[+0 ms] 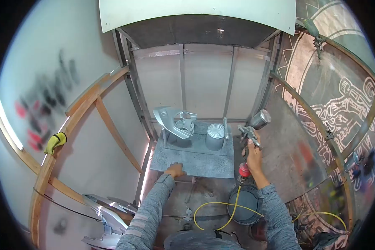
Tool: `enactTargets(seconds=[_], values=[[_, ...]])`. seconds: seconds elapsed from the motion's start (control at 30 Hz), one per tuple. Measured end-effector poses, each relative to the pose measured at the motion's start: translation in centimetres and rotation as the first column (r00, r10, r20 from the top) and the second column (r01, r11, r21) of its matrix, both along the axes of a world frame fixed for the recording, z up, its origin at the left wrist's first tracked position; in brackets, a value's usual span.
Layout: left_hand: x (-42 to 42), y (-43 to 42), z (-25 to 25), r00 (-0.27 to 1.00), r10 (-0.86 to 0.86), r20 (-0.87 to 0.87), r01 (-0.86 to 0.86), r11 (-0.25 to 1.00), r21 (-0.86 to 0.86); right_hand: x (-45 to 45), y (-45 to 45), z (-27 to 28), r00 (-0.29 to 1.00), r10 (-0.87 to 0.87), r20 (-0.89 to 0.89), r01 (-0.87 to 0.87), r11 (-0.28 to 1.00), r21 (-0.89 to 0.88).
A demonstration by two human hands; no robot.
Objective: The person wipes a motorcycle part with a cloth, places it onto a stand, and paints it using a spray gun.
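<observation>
My right hand is closed around the handle of a spray gun, held to the right of a small grey-coated stand. The gun carries a metal paint cup; a red fitting and a yellow air hose hang below it. With curled fingers my left hand grips the stand's near edge. On the stand, a silver-painted curved panel rests tilted on supports at the left. A closed, silver-coated can stands upright at the right.
Silver panels lie at lower left. A dark bucket sits on the floor below my right hand. A yellow-green glove hangs on the left wooden rail. Another spray gun hangs at upper right. Booth walls enclose the stand.
</observation>
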State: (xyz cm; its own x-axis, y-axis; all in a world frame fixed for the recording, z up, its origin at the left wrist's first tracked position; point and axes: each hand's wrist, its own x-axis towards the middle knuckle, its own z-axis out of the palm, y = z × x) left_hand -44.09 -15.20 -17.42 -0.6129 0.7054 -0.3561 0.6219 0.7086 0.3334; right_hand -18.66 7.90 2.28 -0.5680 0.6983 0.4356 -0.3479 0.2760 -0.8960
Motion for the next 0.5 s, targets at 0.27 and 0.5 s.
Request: enactTargets(seconds=[0.27, 0.5], values=[[5.5, -0.5, 0.6, 0.987, 0.043, -0.152, -0.052, 0.997, -0.052, 1.1, -0.7, -3.7, 0.974, 0.157, 0.161, -0.144, 0.986, -0.089], [5.9, -4.5, -2.4, 0.981, 0.124, -0.150, -0.113, 0.990, 0.083, -0.2, -1.8, -6.8, 0.948, 0.283, 0.147, -0.235, 0.932, -0.278]])
